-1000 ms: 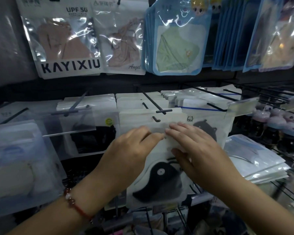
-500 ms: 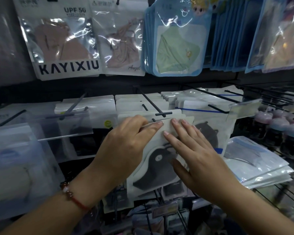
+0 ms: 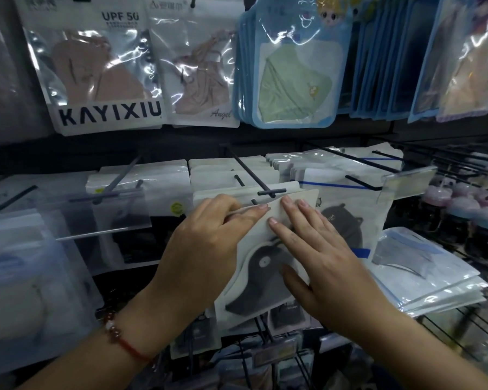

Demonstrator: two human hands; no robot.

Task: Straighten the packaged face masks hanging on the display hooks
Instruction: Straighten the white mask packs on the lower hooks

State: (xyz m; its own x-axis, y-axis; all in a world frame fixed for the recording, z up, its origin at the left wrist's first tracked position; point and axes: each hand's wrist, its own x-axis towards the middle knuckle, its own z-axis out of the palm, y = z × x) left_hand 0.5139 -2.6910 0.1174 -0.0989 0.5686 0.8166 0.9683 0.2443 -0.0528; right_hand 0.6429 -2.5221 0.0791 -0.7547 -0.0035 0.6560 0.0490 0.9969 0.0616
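Note:
A white packet holding a dark grey face mask (image 3: 261, 280) hangs at the front of a black display hook (image 3: 254, 178) in the middle row. My left hand (image 3: 206, 249) pinches the packet's top left edge between thumb and fingers, just under the hook's crossbar tip. My right hand (image 3: 319, 249) lies flat on the packet's right half, fingers spread, thumb low on the mask. More white packets (image 3: 231, 170) are stacked behind it on the same hook. The packet tilts, its bottom swung to the left.
Upper row holds a KAYIXIU packet (image 3: 96, 66), a pink mask packet (image 3: 200, 66) and blue packets with a green mask (image 3: 293, 66). To the right hang a black bear-mask packet (image 3: 347, 220) and loose clear packets (image 3: 423, 274). Clear bags (image 3: 26, 277) crowd the left. Bare hooks (image 3: 462, 159) jut at right.
Both hands have lifted the front packet up toward the hook's tip. The left hand's fingers have closed on its top edge, and the right hand has slid up flat against it.

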